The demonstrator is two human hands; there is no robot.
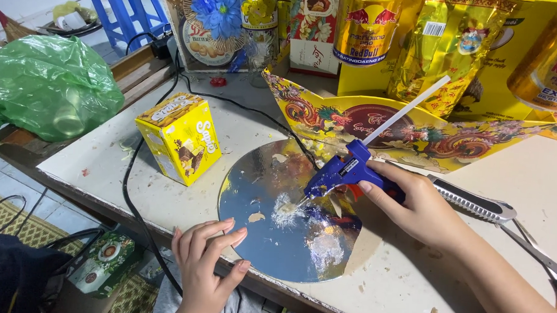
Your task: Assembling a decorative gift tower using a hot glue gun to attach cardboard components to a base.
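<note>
Now gluing: right hand grips the glue gun, nozzle on the silver disc; open left hand steadies its 7 o'clock edge. Next likely needs pressing something on.

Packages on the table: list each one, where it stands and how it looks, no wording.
Yellow box: near the left table edge, upright, snack picture on its side.
Gold cans: back row, tall cylinders with blue and red labels.
Gold foil bag: back centre-right, shiny and crinkled.
Red and white carton: back centre, floral print.
Green box: on the floor below the table edge.
</note>
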